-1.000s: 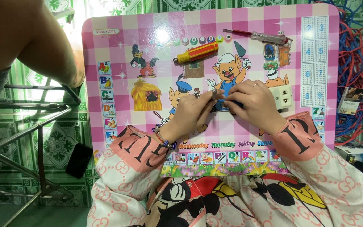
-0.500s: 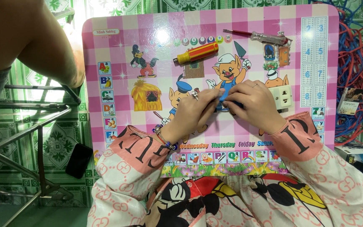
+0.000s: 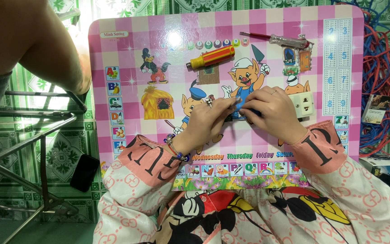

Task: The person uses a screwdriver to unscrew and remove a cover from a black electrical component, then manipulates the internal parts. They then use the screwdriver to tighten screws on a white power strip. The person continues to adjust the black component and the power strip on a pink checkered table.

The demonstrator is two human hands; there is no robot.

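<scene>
On the pink checked board (image 3: 127, 72), the left hand (image 3: 206, 122) and right hand (image 3: 271, 113) pinch one small dark part (image 3: 240, 108) between their fingertips, mid-board. An orange screwdriver (image 3: 213, 56) lies above; a white socket (image 3: 304, 105) sits beside the right hand.

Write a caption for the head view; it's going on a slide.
Left hand and right hand pinch a small dark part together over a pink checked cartoon tabletop, near an orange-handled screwdriver.
</scene>
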